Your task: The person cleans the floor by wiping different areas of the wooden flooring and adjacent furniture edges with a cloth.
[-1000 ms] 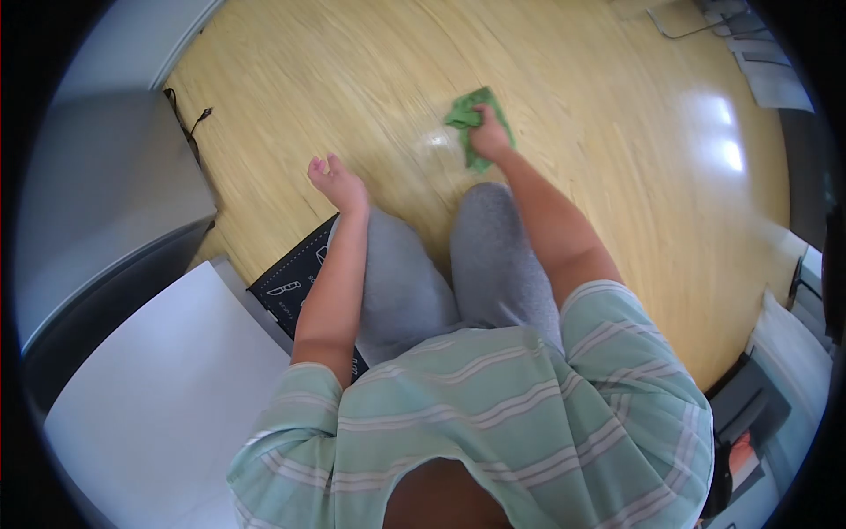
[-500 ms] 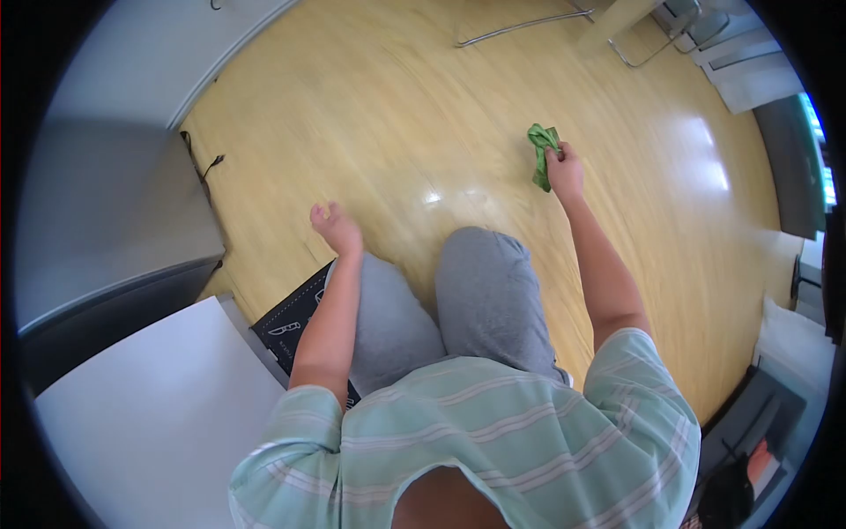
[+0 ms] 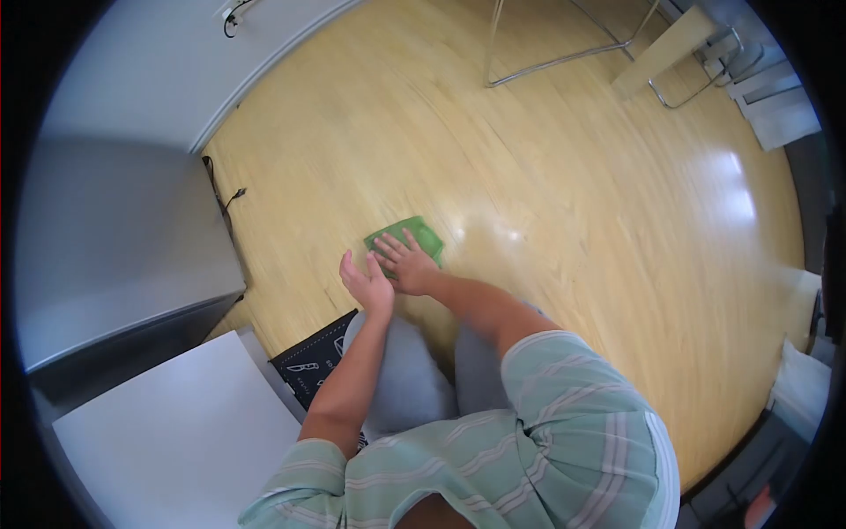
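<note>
Cloth point(image 3: 426, 235), green, on floor point(image 3: 582, 194); right hand point(image 3: 409, 266) flat atop, fingers spread; left hand point(image 3: 370, 286) at eight o'clock, fingers loosely extended.

To my left I see a grey box-like unit point(image 3: 132, 247), with a black cable point(image 3: 239, 193) beside it. Nearer me lies a white panel point(image 3: 176, 432), next to a black mat point(image 3: 292, 357) printed with a white knife. Far left, a dark cord point(image 3: 230, 23) shows against my wall point(image 3: 159, 79). Far right, bent metal tubing point(image 3: 564, 64) stands near a pale post point(image 3: 665, 55).
</note>
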`<state>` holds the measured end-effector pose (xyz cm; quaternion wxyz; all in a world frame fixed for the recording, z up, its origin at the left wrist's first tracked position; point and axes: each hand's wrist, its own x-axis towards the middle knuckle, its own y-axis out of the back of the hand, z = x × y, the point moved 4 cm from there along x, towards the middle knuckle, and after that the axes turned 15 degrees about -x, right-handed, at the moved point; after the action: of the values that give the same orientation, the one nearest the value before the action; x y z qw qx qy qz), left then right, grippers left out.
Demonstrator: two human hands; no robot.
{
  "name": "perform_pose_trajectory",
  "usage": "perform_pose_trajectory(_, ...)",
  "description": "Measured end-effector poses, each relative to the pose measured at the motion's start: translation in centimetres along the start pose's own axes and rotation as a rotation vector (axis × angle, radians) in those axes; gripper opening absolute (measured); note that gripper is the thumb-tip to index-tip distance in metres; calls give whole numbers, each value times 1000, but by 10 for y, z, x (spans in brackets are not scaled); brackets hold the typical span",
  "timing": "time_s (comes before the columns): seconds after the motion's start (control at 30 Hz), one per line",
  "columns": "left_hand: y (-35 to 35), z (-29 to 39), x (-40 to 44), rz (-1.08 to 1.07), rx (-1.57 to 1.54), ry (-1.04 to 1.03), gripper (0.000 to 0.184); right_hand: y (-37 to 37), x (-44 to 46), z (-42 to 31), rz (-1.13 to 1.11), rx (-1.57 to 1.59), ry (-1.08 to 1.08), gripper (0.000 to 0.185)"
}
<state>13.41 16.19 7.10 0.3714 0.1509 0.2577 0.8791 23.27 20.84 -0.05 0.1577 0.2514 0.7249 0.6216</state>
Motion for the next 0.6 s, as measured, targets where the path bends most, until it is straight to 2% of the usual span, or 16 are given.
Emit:
perform_pose_trajectory(0.07,-21,-1,-6,-63,52,-202,54,-5,-7,31,38,136,88,69)
perform_pose_trajectory(0.1,-36,0,-7,-93,76,-301,56,4,-12,67,-8,85,-34,69)
perform_pose_trajectory(0.17,-77,19,-11,-208,141,-349,58,47,-30,162,-62,49,-228,70)
perform_pose_trajectory(0.2,-99,30,-15,-270,176,-372,59,54,-45,212,-38,36,-317,64)
perform_pose_trajectory(0.23,-120,37,-20,-358,214,-385,60,62,-63,260,8,-47,-379,65)
perform_pose_trajectory(0.3,-167,50,-23,-513,272,-416,62,82,-90,354,-87,-218,-527,69)
perform_pose_trajectory(0.43,-199,50,-33,-510,393,-430,67,96,-138,515,-112,-376,-914,72)
perform_pose_trajectory(0.57,-196,47,-35,-493,428,-437,70,95,-129,544,-61,-321,-1251,71)
perform_pose_trajectory(0.6,-195,48,-33,-495,435,-439,70,94,-114,530,-62,-328,-1147,71)
